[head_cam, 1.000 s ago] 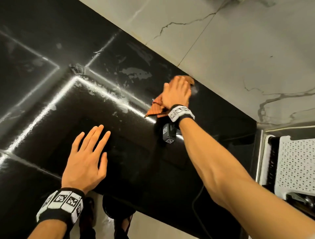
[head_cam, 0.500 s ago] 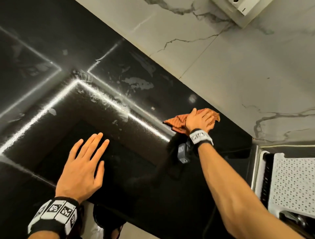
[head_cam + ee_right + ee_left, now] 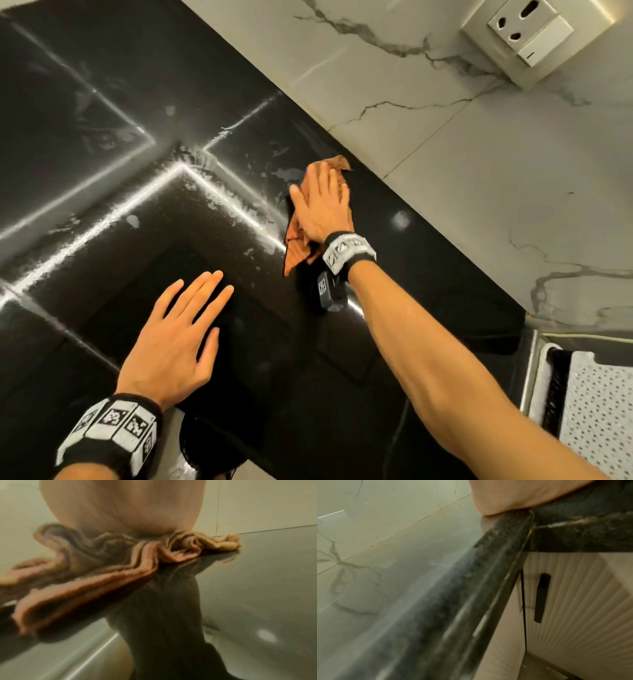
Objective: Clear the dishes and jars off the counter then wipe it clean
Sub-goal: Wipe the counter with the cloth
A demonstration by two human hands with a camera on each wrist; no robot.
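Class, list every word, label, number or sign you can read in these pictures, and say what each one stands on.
No readable words or numbers.
Left wristband: black-and-white coded squares, no letters.
Right wristband: the same kind of squares.
Right wrist camera: a small square tag, too small to read.
Wall socket: unmarked.

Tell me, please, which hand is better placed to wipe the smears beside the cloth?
Right. The right hand already presses flat on the orange cloth, next to the smears; the left hand lies flat on the counter, empty.
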